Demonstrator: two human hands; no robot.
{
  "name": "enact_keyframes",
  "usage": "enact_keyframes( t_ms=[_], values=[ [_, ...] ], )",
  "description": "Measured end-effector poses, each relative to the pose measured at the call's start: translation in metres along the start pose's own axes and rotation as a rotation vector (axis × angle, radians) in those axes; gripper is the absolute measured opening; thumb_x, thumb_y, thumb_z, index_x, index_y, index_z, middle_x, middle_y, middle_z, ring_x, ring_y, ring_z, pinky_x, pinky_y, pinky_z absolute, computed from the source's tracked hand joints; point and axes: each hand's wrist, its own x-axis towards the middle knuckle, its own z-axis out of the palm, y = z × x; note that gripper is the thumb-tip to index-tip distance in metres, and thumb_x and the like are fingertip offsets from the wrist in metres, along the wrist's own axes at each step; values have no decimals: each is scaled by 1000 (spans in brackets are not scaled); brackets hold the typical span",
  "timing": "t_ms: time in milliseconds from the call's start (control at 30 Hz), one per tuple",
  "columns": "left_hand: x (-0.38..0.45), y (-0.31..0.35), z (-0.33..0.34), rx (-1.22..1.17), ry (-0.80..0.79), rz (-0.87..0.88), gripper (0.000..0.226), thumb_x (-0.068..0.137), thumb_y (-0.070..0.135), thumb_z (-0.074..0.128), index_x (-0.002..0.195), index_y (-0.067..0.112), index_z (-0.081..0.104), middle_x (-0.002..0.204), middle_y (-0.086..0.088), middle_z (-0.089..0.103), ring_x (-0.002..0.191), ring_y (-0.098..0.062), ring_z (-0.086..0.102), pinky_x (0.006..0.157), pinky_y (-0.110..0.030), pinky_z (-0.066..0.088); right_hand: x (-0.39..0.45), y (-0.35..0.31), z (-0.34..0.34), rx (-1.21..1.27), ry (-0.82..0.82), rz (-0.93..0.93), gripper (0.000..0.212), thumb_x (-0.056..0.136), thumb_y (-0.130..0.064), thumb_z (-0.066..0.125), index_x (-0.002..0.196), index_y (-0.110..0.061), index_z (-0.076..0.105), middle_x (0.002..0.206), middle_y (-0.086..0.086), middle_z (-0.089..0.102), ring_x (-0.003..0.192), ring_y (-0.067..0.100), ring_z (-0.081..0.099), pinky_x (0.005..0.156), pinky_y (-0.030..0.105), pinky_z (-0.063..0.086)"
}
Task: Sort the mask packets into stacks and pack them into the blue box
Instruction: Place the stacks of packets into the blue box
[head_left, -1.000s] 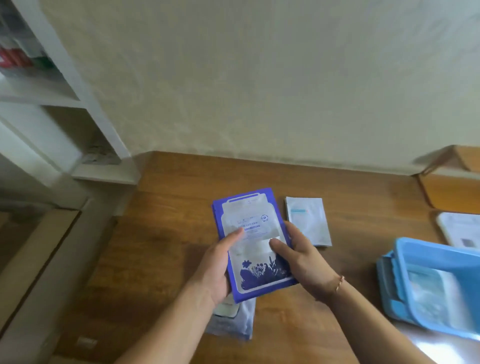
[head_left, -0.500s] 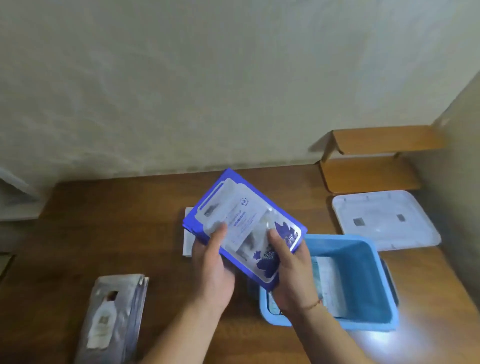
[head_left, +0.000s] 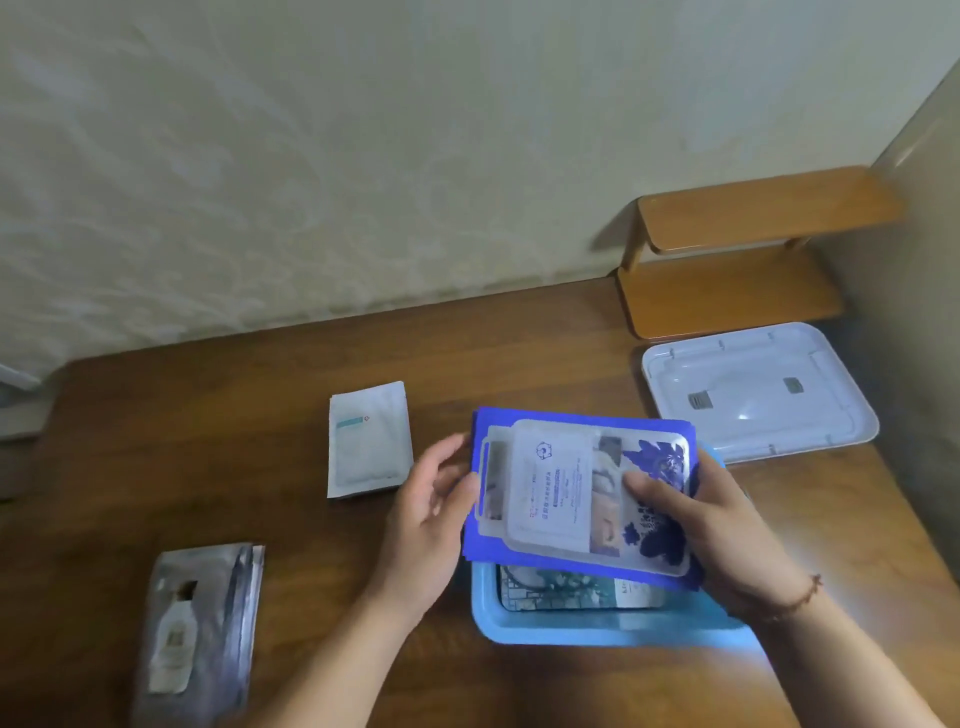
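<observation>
A stack of blue-and-white mask packets (head_left: 561, 493) hovers flat over the blue box (head_left: 597, 631). My right hand (head_left: 706, 535) grips the stack's right end, thumb on top. At the stack's left edge my left hand (head_left: 431, 509) has its thumb touching that edge, fingers relaxed and spread. Inside the box a patterned packet (head_left: 561, 592) lies under the held stack. A white packet stack (head_left: 366, 447) lies on the table to the left. Silver packets (head_left: 200, 629) are stacked at the front left.
The box's white lid (head_left: 758, 389) lies upside down at the back right of the wooden table (head_left: 208, 467). A small wooden two-tier shelf (head_left: 737, 254) stands behind it against the wall. A side wall borders the table on the right.
The blue stack has turned to lie lengthwise and moved right, over the blue box. My left hand has loosened from holding it to just touching its left edge.
</observation>
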Motion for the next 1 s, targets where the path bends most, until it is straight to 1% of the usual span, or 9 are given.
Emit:
enact_keyframes(
  t_ms=[100,200,467,567,633,733,867,933,1000],
  values=[
    [5,-20,-6,292,58,83,33,93,10,62,117,33,58,113,12,65,101,-2,61,83,-16,50,-6,4,-23,-227,-14,32,22,87,-12,69,109,-10,62,96,24,71,84,50,67,76,64,54],
    [8,-37,-4,466,42,158,37,90,9,65,116,34,57,116,15,60,104,-1,57,83,-15,50,-5,16,-22,-332,-8,64,21,88,-9,68,107,-12,62,92,11,75,83,33,73,78,53,58],
    [14,-49,-2,509,31,258,40,88,6,66,115,34,56,113,15,57,102,-7,58,83,-18,52,22,56,-11,-318,72,285,27,86,-11,70,110,-15,60,95,9,76,85,31,73,82,55,57],
    [14,-49,-1,517,23,287,39,89,6,65,115,33,56,115,13,56,107,-8,56,89,-23,53,26,56,-10,-420,150,325,36,80,-18,77,108,-11,56,89,10,75,76,28,74,74,49,60],
    [13,-50,0,574,33,334,37,88,4,65,117,26,59,121,9,55,115,-7,53,97,-29,51,24,53,-7,-543,211,332,46,76,-24,80,108,-15,48,91,6,71,73,21,73,64,37,61],
    [13,-45,1,808,35,557,33,84,6,68,116,15,65,129,-1,54,121,-15,49,102,-33,45,18,50,-5,-690,217,305,48,75,-25,81,106,-17,46,92,3,67,73,17,69,57,29,57],
    [13,-31,14,989,-366,890,34,81,3,70,114,11,69,117,-5,64,101,-23,60,87,-35,50,13,49,-3,-765,185,305,63,64,-23,87,111,-18,46,102,1,63,89,18,65,81,35,56],
    [12,-28,26,1182,-562,847,40,80,13,73,119,13,64,126,-7,60,105,-24,60,87,-36,53,11,49,-2,-797,174,293,70,56,-32,86,111,-22,44,106,2,62,95,18,63,89,39,54],
    [11,-26,36,1301,-632,699,47,80,21,73,124,15,58,139,-9,50,111,-27,58,87,-40,54,10,48,-2,-810,142,287,66,58,-35,83,110,-22,43,106,2,64,96,19,64,90,40,53]
  ],
)
